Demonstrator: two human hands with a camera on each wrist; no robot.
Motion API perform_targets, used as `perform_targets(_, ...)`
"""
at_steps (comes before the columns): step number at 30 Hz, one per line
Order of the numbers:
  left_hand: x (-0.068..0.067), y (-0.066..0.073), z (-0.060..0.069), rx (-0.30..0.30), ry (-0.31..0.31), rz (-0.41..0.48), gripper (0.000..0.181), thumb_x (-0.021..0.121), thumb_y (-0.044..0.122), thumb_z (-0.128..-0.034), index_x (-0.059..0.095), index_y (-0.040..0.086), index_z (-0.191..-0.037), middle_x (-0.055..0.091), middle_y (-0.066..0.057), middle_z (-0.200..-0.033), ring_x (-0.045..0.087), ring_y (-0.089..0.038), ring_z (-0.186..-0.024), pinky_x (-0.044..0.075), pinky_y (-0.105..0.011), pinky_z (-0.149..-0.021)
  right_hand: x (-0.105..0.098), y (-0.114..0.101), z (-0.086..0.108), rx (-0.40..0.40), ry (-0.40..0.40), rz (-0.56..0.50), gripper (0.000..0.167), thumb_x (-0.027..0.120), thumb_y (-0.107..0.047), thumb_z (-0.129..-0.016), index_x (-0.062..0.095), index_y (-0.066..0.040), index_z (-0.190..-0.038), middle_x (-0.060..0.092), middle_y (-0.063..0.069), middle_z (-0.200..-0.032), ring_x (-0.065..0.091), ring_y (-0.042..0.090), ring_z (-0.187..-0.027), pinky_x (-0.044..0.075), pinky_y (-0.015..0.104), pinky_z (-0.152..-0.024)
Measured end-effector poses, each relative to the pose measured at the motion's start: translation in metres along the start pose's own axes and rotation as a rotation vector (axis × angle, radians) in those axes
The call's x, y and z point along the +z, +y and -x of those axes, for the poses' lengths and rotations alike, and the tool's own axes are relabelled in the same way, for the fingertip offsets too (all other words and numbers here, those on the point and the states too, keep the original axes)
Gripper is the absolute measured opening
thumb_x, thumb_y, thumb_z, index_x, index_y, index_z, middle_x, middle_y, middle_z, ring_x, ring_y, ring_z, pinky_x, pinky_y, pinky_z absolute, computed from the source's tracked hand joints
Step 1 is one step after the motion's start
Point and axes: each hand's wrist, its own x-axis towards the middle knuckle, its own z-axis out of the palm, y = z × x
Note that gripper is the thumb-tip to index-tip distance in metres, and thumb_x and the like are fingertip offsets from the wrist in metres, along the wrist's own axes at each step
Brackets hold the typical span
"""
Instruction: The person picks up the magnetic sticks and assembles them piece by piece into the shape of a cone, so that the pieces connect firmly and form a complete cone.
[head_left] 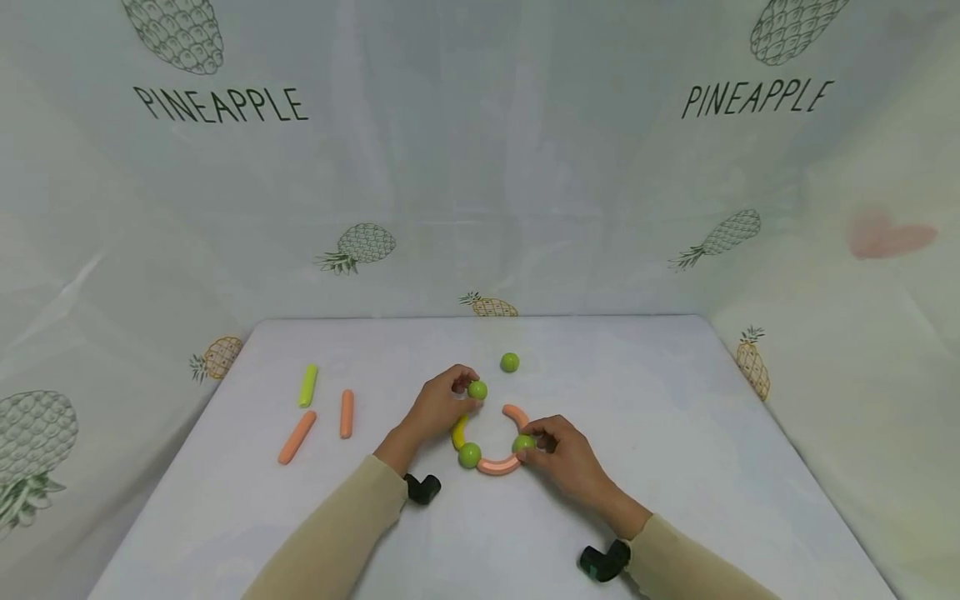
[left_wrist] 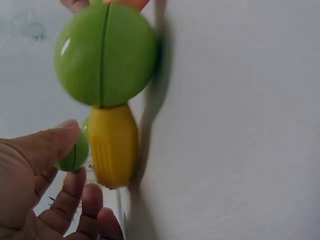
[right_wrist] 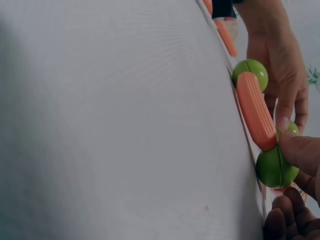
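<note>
Bench point(head_left: 667, 433): white. Your left hand point(head_left: 438, 407) pinches a green ball point(head_left: 477, 390) between thumb and fingers; the remaining fingers are partly bent. Just nearer to you, a curved yellow piece point(head_left: 458, 435) runs from beside that ball to a second green ball point(head_left: 470, 455), which its near end touches. Contact between the yellow piece and the pinched ball: cannot tell.

Your right hand point(head_left: 567, 462) has its grip on a third green ball point(head_left: 523, 444), thumb and finger at its sides. A curved pink piece point(head_left: 498, 467) lies on the bench between the second and third balls; its right end touches the third. Another pink piece point(head_left: 515, 414) curves away from you on the far side of the third ball, its far end bending left. Together these pieces form a rough ring, with a gap at the far side between the left hand's ball and the second pink piece. A fourth green ball point(head_left: 510, 362) sits beyond the gap, apart from the ring.

Left part of your bench: a yellow-green stick point(head_left: 308, 386), a slanted orange stick point(head_left: 297, 437) just nearer to you, and another orange stick point(head_left: 347, 414) to their right, none touching. Behind the bench hangs a pale curtain point(head_left: 480, 167) with pineapple prints.
</note>
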Motion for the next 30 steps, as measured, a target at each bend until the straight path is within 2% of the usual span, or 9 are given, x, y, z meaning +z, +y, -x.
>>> perform_targets(6, 0.007, -0.002, 0.01, -0.008, -0.012, -0.05, 0.033, 0.082, 0.022, -0.0937, 0.067, 0.02, -0.123, 0.066, 0.001, -0.113, 0.06, -0.017, -0.102, 0.052, -0.036, -0.085, 0.0, 0.001, -0.001, -0.007, -0.001, -0.001, 0.026, 0.088, -0.021, -0.087, 0.075, -0.023, -0.11, 0.063, -0.005, -0.106, 0.056, 0.013, -0.092, 0.049, 0.025, -0.08)
perform_targets(14, 0.012, -0.003, 0.018, 0.02, 0.005, -0.061, 0.032, 0.082, 0.019, -0.0933, 0.068, 0.017, -0.123, 0.068, 0.0, -0.115, 0.061, -0.015, -0.1, 0.053, -0.037, -0.087, 0.0, 0.0, 0.0, 0.001, 0.004, -0.004, 0.026, 0.088, -0.018, -0.087, 0.076, -0.022, -0.11, 0.063, -0.004, -0.107, 0.057, 0.012, -0.092, 0.049, 0.025, -0.08)
perform_targets(22, 0.013, -0.002, 0.021, -0.001, 0.021, -0.057, 0.032, 0.083, 0.018, -0.0925, 0.069, 0.017, -0.121, 0.07, -0.001, -0.115, 0.062, -0.015, -0.1, 0.054, -0.036, -0.088, 0.001, 0.001, 0.001, 0.008, 0.008, -0.004, 0.027, 0.088, -0.019, -0.087, 0.075, -0.022, -0.111, 0.063, -0.004, -0.107, 0.056, 0.013, -0.092, 0.048, 0.025, -0.079)
perform_targets(30, 0.016, -0.005, 0.02, 0.011, -0.004, -0.048, 0.031, 0.082, 0.019, -0.0929, 0.07, 0.018, -0.121, 0.071, 0.001, -0.111, 0.061, -0.013, -0.095, 0.053, -0.033, -0.083, 0.001, 0.002, 0.002, -0.001, 0.006, -0.005, 0.028, 0.088, -0.019, -0.088, 0.075, -0.023, -0.112, 0.063, -0.004, -0.108, 0.056, 0.011, -0.092, 0.048, 0.024, -0.079)
